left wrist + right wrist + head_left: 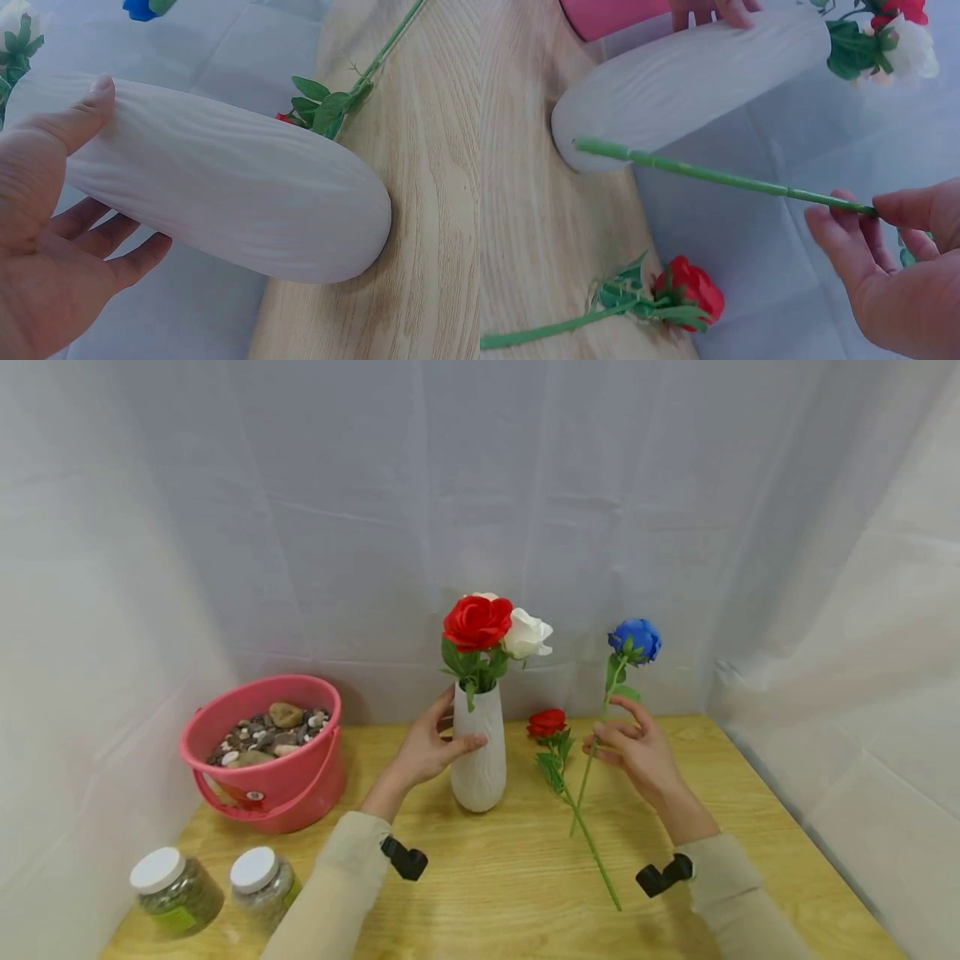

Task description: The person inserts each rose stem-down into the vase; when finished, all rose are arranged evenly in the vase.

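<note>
White vase (478, 752), matte, wavy relief on its sides, rounded at the base, stood upright on the wooden table (465, 893), toward the back edge. Gripped by the left hand (435, 745) on its upper part, thumb across the front, fingers behind. A red bloom (477, 623) and a white bloom (527, 634) are seen above the mouth, green leaves hung over the rim; another pale bloom is mostly hidden behind the red one.

Blue flower (636, 641), ruffled petals, long thin green stem, is held right of the vase by the right hand (636, 750); stem pinched narrowly between thumb and fingers below the leaves, bloom tilted up and right, lower end angled down-left. A red rose (546, 723) is laid on the wood between vase and right hand, bloom by the back edge, stem run toward the front; it is crossed by the blue flower's stem in the head view.

Back edge is met by a pale sheet (360, 527); right edge is bordered by sheeting too. Bare wood is left in front of the vase and right of the stems. Left side is taken by a pink bucket (300, 793) of stones and two white-lidded jars (180, 893).
</note>
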`<state>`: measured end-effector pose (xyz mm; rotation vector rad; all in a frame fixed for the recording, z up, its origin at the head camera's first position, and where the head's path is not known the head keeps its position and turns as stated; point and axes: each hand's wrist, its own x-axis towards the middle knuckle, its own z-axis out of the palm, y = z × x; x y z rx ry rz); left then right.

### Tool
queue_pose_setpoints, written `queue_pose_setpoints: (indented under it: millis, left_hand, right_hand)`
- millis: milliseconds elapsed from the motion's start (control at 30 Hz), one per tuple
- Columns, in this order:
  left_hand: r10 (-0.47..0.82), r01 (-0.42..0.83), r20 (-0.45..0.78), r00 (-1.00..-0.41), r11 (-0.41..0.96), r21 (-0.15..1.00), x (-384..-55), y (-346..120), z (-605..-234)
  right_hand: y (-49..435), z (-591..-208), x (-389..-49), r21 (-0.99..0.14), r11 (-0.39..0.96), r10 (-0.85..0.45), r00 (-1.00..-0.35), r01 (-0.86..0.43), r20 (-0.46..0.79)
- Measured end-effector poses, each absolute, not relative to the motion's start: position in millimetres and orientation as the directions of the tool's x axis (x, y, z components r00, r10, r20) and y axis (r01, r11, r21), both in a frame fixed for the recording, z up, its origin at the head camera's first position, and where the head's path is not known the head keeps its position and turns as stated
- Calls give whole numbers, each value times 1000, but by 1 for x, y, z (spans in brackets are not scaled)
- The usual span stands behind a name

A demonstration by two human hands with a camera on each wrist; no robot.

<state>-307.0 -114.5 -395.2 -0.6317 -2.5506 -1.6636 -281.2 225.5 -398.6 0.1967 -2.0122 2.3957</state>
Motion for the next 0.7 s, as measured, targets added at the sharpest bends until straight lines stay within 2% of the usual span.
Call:
queue_pose_setpoints:
  millis: [300,700]
  left_hand:
    - [316,350,243,-917,347,870,-307,-114,-396]
    - [316,350,243,-917,346,871,-309,-114,-397]
  right_hand:
    - [204,-380,-283,-958,-224,100,-982,-180,161]
    - [183,-354,-285,-860,-377,191,-938,-343,290]
